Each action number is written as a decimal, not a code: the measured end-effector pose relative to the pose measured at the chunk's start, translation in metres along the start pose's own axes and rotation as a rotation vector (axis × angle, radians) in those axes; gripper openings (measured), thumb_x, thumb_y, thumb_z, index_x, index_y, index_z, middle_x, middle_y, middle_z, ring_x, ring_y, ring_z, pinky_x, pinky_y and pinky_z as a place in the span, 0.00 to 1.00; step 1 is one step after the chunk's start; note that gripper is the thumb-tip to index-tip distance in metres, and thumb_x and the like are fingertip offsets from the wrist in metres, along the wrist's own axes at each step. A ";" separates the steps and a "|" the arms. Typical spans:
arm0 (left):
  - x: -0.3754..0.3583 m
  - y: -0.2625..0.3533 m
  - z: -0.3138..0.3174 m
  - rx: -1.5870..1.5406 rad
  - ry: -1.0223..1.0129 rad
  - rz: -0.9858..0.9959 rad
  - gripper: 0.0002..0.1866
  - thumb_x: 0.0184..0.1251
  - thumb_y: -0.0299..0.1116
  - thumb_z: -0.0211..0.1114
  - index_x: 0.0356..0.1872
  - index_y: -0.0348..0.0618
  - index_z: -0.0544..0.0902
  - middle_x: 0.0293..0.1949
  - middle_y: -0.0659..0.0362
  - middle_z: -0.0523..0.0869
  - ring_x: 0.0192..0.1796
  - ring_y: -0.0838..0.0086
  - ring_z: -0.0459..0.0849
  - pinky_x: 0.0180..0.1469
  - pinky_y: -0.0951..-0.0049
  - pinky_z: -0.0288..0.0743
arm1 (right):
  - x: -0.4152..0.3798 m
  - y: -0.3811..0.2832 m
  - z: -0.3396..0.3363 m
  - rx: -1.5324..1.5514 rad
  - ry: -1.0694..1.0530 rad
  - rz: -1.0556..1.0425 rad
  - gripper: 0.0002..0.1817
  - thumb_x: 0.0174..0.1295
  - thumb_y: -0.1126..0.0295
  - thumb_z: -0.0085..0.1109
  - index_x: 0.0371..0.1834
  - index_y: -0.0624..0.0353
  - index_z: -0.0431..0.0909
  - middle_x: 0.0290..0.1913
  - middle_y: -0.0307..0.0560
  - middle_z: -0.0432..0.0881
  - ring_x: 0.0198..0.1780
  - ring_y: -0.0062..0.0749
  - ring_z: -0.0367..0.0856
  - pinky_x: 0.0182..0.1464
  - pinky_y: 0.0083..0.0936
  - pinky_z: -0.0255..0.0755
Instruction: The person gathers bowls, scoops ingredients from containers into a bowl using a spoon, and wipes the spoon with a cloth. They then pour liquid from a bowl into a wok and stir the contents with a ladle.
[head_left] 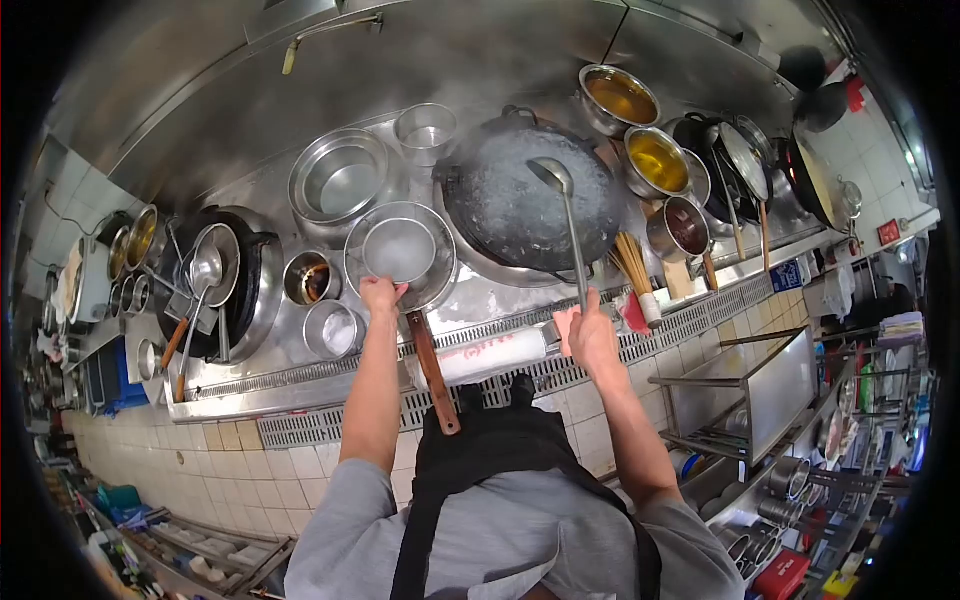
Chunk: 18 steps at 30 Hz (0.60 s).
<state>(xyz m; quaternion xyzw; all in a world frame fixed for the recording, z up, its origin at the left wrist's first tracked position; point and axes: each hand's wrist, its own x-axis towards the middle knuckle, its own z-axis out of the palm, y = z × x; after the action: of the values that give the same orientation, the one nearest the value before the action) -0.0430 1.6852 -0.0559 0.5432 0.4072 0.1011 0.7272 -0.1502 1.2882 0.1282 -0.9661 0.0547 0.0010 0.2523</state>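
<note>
My right hand (594, 335) is closed round the handle of a long metal ladle (572, 215), whose bowl lies over the large black wok (490, 220) of bubbling, steaming liquid. With closed fingers, my left hand (382, 295) grips the near edge of a small round metal strainer (399, 250). That strainer sits within a wider round sieve (447, 280), whose wooden handle (433, 372) points toward my apron. Left of the sieve are a pot (338, 188) and a small pot of dark liquid (311, 278). A pinkish cloth (567, 330) is beside my right hand.
Bowls of yellow liquid (657, 162) and a pot of dark red sauce (679, 229) stand right of the wok. A bamboo brush (634, 265) lies at the counter's front. Another wok (262, 290) with ladles is at the left, and a metal cart (780, 395) at the right.
</note>
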 end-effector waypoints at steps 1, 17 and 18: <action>0.006 -0.002 0.000 -0.003 0.002 0.005 0.15 0.62 0.13 0.59 0.44 0.37 0.65 0.39 0.48 0.79 0.34 0.62 0.85 0.32 0.62 0.93 | 0.005 0.001 -0.003 0.160 -0.081 0.102 0.27 0.70 0.69 0.55 0.69 0.70 0.65 0.36 0.68 0.83 0.35 0.59 0.83 0.39 0.48 0.76; -0.116 -0.009 -0.146 0.203 -0.370 -0.244 0.07 0.74 0.32 0.62 0.41 0.38 0.78 0.28 0.54 0.86 0.21 0.76 0.80 0.22 0.76 0.72 | 0.022 0.008 -0.058 2.104 -0.745 0.785 0.14 0.78 0.70 0.48 0.58 0.70 0.71 0.32 0.41 0.72 0.21 0.17 0.67 0.17 0.16 0.64; -0.127 -0.018 -0.164 0.365 -0.466 -0.247 0.08 0.72 0.33 0.63 0.37 0.39 0.79 0.25 0.55 0.85 0.20 0.76 0.79 0.21 0.75 0.71 | 0.019 0.001 -0.059 2.056 -0.733 0.770 0.14 0.78 0.70 0.48 0.58 0.70 0.71 0.32 0.41 0.72 0.21 0.17 0.67 0.17 0.16 0.63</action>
<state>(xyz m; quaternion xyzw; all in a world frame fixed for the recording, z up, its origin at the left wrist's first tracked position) -0.2455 1.7191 -0.0234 0.6197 0.3040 -0.1900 0.6982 -0.1326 1.2564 0.1792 -0.1659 0.2437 0.3130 0.9028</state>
